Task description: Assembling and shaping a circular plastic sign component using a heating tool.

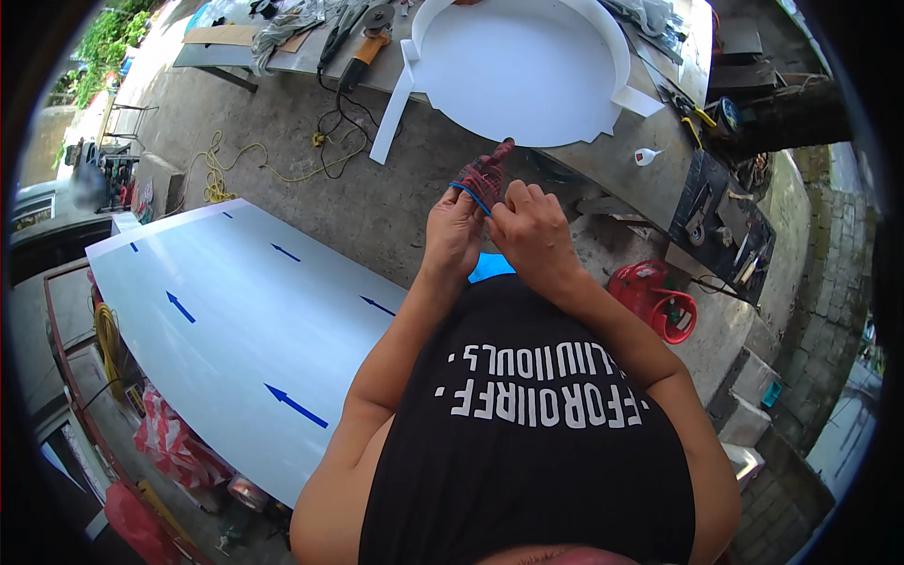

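Note:
A red-and-black work glove [483,179] with a blue cuff is between my two hands, below the front edge of the table. My left hand [456,229] is at its cuff, thumb pressed against the fabric; the glove hides its other fingers, and I cannot tell how far they reach inside. My right hand [533,231] has its fingers curled, pinching the right side of the cuff. One glove finger points up toward a round white panel [518,75] with a raised white strip around part of its rim, lying on the table.
The metal table [650,155] holds an orange angle grinder [365,58], pliers [699,115] and a small white bottle [646,156]. A large pale sheet with blue arrows [235,311] lies at my left. A red gas cylinder [650,297] stands at right; a yellow cord [218,174] crosses the concrete floor.

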`<state>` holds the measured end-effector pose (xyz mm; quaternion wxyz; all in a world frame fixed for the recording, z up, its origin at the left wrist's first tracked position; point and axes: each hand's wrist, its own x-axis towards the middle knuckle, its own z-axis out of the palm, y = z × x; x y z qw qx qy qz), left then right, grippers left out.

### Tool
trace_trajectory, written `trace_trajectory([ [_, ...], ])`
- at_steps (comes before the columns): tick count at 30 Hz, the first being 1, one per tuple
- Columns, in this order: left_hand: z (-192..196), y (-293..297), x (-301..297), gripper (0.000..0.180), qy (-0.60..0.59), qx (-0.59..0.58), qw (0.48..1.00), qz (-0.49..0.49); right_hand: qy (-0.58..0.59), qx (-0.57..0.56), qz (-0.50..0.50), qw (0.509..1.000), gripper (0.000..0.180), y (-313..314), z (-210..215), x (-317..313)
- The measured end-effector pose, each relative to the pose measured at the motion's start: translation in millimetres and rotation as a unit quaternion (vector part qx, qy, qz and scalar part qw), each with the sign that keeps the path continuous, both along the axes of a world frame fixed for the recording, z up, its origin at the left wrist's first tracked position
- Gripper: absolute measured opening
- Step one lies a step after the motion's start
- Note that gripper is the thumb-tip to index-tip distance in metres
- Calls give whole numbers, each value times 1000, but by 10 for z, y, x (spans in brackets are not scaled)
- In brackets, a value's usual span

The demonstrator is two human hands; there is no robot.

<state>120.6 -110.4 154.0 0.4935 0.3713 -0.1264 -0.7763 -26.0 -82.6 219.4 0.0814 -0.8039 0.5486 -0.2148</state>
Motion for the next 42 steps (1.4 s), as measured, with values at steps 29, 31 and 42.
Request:
trace_trajectory([
  [29,1088,-144,-644,49,-5,-193,980,55,-158,-64,256,952,23,-126,301,-456],
  [31,901,-168,-592,48,-5,-190,981,38,-147,-62,260,952,22,-111,217,-535],
  [42,530,-51,-470,52,-656,-335,676,-18,-148,59,124,979,23,-345,400,-574],
])
